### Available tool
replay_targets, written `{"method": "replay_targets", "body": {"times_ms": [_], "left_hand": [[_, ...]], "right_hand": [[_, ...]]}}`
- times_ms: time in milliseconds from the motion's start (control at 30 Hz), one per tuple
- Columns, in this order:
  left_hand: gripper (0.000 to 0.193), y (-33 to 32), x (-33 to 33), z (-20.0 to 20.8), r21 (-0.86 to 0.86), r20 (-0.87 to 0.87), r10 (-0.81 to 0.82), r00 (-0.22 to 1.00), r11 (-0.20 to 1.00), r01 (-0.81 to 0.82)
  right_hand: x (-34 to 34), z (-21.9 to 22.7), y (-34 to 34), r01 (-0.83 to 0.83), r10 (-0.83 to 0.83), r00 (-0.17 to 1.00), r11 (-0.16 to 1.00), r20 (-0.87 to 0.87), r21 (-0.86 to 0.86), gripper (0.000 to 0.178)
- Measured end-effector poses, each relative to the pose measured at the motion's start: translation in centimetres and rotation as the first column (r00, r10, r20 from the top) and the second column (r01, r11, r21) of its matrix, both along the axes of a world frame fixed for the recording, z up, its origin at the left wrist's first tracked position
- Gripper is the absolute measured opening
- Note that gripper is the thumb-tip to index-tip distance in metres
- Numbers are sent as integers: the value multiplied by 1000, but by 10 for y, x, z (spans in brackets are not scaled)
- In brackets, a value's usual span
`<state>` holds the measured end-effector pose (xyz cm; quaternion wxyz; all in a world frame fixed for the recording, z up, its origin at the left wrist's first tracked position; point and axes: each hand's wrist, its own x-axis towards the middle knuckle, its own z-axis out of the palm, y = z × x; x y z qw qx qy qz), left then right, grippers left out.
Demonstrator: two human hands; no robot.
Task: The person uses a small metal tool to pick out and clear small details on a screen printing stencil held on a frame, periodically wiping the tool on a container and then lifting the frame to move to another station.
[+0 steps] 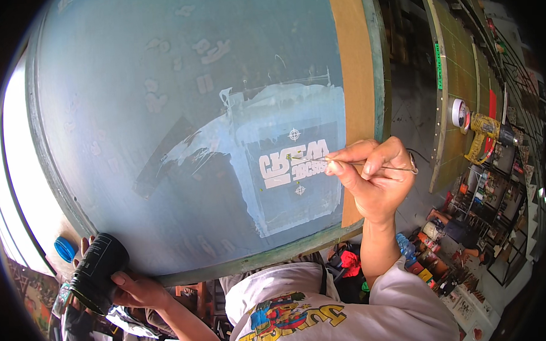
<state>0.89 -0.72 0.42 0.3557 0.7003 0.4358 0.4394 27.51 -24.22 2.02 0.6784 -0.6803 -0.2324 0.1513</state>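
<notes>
At the far left, a round blue lid (pixel 64 249) is lying just beside the corner of a large framed screen (pixel 164 144). Next to it, the left hand (pixel 137 290) is gripping a dark jar (pixel 101 269), its thumb pressing on the near side and its fingers wrapping around the far side. The jar is tilting at the screen's lower left corner, its lower end showing a greenish rim; what it is holding inside is too dark to tell.

Across the blue screen, a pale smeared patch (pixel 264 101) is spreading around a block of white lettering (pixel 279 161). The right hand (pixel 381 173) is pinching a thin stick (pixel 375 164) between thumb and fingers, over a brown strip (pixel 352 65) along the screen's right side. The stick's tip is pointing onto the lettering, near small greenish specks; whether it is touching cannot be told.

Farther right, bluish bottles (pixel 406 245) are standing below the hand, their contents unclear, and a white tape roll (pixel 458 113) is resting beside a yellow power tool (pixel 488 130).
</notes>
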Motion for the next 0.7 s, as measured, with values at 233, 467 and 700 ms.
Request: {"method": "replay_targets", "body": {"times_ms": [233,467,700], "left_hand": [[60,10,-6,-4,42,-17,-74,997,996,74],[61,9,-7,-4,32,-11,-67,998,997,67],[60,4,-3,-3,15,16,-43,999,999,42]], "right_hand": [[3,-2,-4,-65,66,998,997,-5,39,32],[3,-2,-4,-46,47,999,998,-22,43,33],[3,-1,-4,-66,65,998,998,14,24,33]]}}
